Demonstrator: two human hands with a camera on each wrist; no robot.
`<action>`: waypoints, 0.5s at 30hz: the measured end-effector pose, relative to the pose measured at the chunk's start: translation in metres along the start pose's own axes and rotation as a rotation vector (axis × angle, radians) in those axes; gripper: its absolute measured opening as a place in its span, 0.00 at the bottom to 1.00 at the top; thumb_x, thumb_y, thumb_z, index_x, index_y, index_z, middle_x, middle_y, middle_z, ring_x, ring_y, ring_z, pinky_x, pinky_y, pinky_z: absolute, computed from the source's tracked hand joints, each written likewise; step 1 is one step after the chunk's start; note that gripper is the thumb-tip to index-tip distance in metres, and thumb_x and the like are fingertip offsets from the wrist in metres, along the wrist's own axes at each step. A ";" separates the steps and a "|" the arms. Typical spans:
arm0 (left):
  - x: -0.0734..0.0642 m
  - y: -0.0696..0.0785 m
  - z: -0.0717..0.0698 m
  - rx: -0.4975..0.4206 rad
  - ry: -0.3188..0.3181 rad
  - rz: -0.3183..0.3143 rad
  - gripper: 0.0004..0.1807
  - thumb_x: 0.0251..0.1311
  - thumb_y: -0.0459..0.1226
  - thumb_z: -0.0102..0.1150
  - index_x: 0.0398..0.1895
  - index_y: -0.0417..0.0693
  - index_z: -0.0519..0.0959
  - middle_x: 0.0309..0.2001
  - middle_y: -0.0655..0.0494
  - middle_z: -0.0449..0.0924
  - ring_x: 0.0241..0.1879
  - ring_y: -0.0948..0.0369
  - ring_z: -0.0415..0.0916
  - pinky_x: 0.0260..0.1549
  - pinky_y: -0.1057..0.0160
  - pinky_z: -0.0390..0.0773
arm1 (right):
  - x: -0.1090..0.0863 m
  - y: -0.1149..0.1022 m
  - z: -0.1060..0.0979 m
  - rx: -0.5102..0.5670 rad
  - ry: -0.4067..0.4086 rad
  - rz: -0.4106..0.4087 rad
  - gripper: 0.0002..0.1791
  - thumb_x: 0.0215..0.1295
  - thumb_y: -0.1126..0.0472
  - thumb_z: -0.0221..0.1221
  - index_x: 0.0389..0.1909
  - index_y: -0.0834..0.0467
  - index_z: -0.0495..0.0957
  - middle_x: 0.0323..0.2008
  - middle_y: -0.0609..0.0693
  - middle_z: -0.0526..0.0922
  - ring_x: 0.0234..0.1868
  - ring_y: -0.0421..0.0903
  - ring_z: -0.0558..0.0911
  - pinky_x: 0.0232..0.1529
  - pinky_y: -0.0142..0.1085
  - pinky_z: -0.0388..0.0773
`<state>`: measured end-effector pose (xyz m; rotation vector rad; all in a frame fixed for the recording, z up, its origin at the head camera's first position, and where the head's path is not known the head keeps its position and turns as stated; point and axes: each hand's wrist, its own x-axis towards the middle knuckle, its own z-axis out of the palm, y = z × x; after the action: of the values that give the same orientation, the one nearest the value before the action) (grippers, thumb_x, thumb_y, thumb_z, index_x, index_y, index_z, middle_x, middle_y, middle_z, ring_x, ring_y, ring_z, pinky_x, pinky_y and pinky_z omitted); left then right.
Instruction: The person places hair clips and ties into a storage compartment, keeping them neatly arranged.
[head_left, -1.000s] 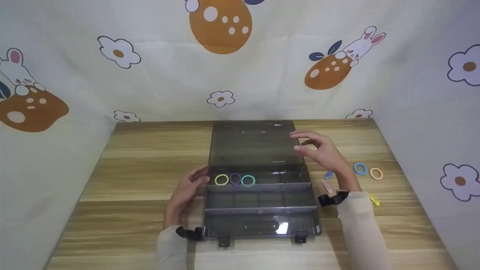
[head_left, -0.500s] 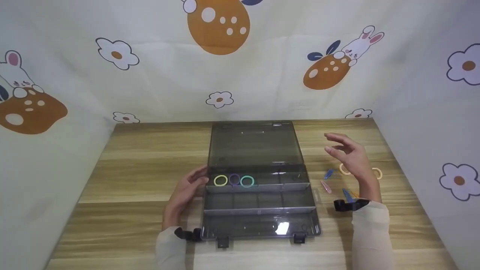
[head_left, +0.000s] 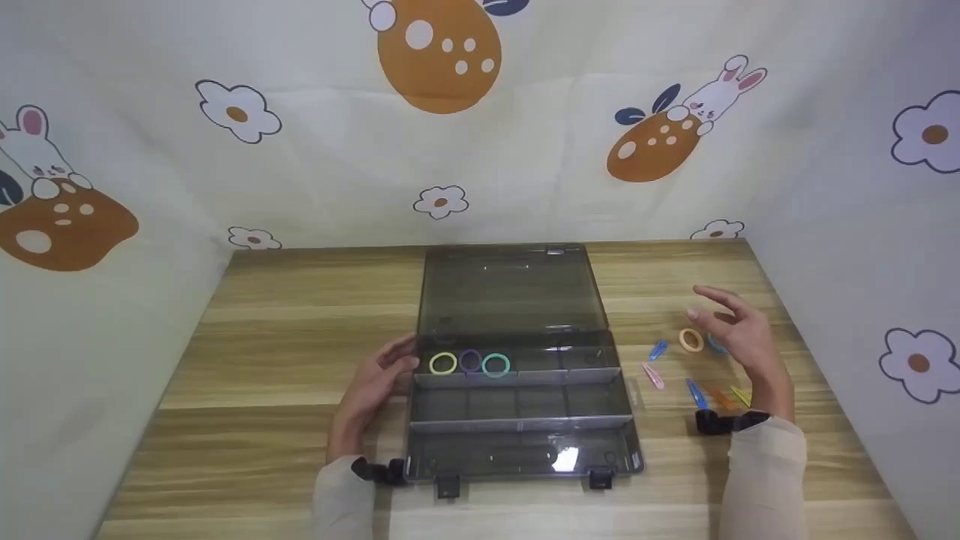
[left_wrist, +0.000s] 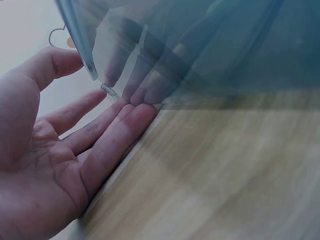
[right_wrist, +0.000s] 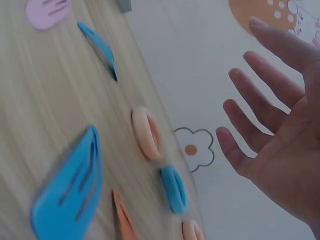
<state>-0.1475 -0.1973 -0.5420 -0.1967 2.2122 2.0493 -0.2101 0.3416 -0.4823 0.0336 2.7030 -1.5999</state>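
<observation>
While my left hand (head_left: 379,379) lies along the side of the box (head_left: 465,450) at lower centre, fingers nearly straight, presumably steadying it with three rings (head_left: 461,361) lined up inside, my right hand (head_left: 739,334) hovers at frame right, fingers apart and holding nothing, near a peach ring (right_wrist: 142,132). From overhead my palm partly covers the blue ring (right_wrist: 170,190), and another peach ring (right_wrist: 192,231) gets cut off at the right wrist view's bottom edge.

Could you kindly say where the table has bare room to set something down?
The widest bare patch of table lies between the left cloth wall and the left grip. Right of the open box, hair clips and rings crowd it.
</observation>
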 end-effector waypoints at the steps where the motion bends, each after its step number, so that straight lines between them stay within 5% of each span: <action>1: 0.000 0.000 0.000 0.001 0.000 0.001 0.27 0.65 0.34 0.60 0.68 0.42 0.72 0.67 0.43 0.75 0.68 0.49 0.72 0.68 0.53 0.71 | -0.001 0.001 -0.003 -0.012 -0.005 0.015 0.34 0.66 0.45 0.63 0.71 0.52 0.69 0.74 0.60 0.65 0.51 0.33 0.82 0.46 0.21 0.77; 7: 0.000 0.001 0.001 0.002 -0.002 0.008 0.28 0.64 0.34 0.60 0.68 0.41 0.72 0.67 0.42 0.75 0.68 0.48 0.71 0.68 0.53 0.71 | -0.005 0.011 -0.013 -0.080 -0.017 0.019 0.36 0.65 0.47 0.65 0.70 0.59 0.69 0.75 0.65 0.61 0.73 0.65 0.64 0.69 0.52 0.69; 9: -0.001 0.002 0.001 0.003 0.001 0.010 0.28 0.64 0.33 0.60 0.68 0.40 0.72 0.67 0.41 0.75 0.68 0.48 0.71 0.68 0.53 0.71 | -0.003 0.014 -0.014 -0.092 -0.019 -0.008 0.37 0.65 0.49 0.66 0.69 0.64 0.69 0.75 0.67 0.61 0.75 0.67 0.58 0.72 0.63 0.58; 15: -0.001 0.001 0.001 -0.004 -0.007 0.020 0.27 0.65 0.33 0.59 0.68 0.39 0.71 0.68 0.40 0.74 0.69 0.47 0.70 0.70 0.51 0.69 | -0.001 0.025 -0.012 -0.127 -0.050 -0.027 0.37 0.63 0.55 0.68 0.68 0.68 0.67 0.76 0.69 0.55 0.76 0.72 0.53 0.73 0.68 0.52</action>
<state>-0.1465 -0.1966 -0.5411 -0.1685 2.2149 2.0622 -0.2084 0.3645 -0.4985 -0.0421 2.7719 -1.4118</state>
